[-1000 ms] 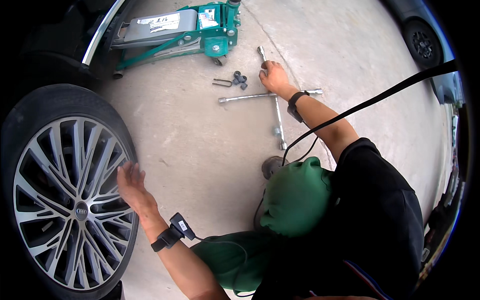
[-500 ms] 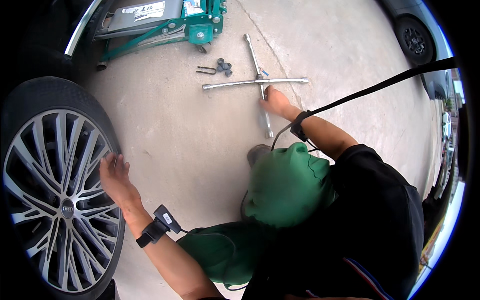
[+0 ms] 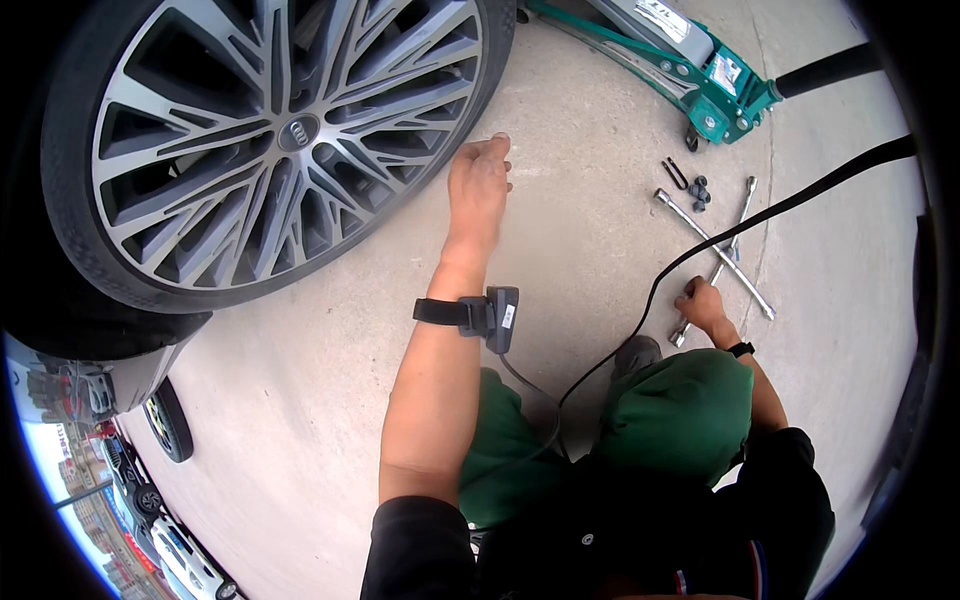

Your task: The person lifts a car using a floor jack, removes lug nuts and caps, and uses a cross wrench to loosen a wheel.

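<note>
My left hand (image 3: 478,195) is held beside the tyre of a car wheel (image 3: 300,132), which has silver spokes and dark gaps. Its fingers are loosely stretched, with nothing seen in them. On the ground to the right lies a chrome four-way lug wrench (image 3: 752,280). My right hand (image 3: 704,303) is closed around the wrench's near arm, whose end (image 3: 679,336) sticks out below the fingers. Just beyond the wrench are several dark lug-nut caps (image 3: 701,190) and a thin black U-shaped clip (image 3: 676,174).
A green floor jack (image 3: 706,115) with a black handle (image 3: 828,70) stands at the back right. A black cable (image 3: 770,198) crosses in front of the wrench towards my lap. At the lower left are a loose wheel (image 3: 168,420) and parked cars (image 3: 182,550).
The view has swung left, so the wheel fills more of the upper left and the wrench sits further right. My left hand remains beside the tyre, my right hand at the wrench.
</note>
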Tool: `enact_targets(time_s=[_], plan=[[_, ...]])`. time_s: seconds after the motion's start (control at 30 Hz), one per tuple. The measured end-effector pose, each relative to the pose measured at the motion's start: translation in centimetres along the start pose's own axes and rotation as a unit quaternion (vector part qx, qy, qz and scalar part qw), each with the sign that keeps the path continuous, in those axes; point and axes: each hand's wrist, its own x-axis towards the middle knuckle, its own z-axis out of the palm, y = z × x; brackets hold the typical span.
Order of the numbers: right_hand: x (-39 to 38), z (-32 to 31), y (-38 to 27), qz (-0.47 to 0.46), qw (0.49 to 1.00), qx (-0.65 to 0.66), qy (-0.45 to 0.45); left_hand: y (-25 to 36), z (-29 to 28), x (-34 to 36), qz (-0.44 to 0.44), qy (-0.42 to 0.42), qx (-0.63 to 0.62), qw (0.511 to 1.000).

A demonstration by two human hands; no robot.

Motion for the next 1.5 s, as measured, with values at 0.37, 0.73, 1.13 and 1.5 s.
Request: enact_targets(time_s=[0.37,0.73,1.13,1.5], plan=[[3.2,-16.5,-33.8,-0.281,0.869,0.376,-0.158,-0.1,-4.7,-4.5,-0.179,-0.308,0.591,0.723],[-0.2,-3.1,-56.7,-0.16,0.66,0.694,-0.239,-4.4,-13.4,-4.4,-0.212,-0.233,0.589,0.744],[-1.7,2.9,-59.0,-0.193,0.668,0.714,0.087,-6.4,-17.7,-6.1,-0.195,-0.179,0.566,0.781],[-0.4,4.2,-58.2,-0.282,0.683,0.658,0.145,-5.3,-18.3,-5.4,-0.219,-0.228,0.539,0.781]])
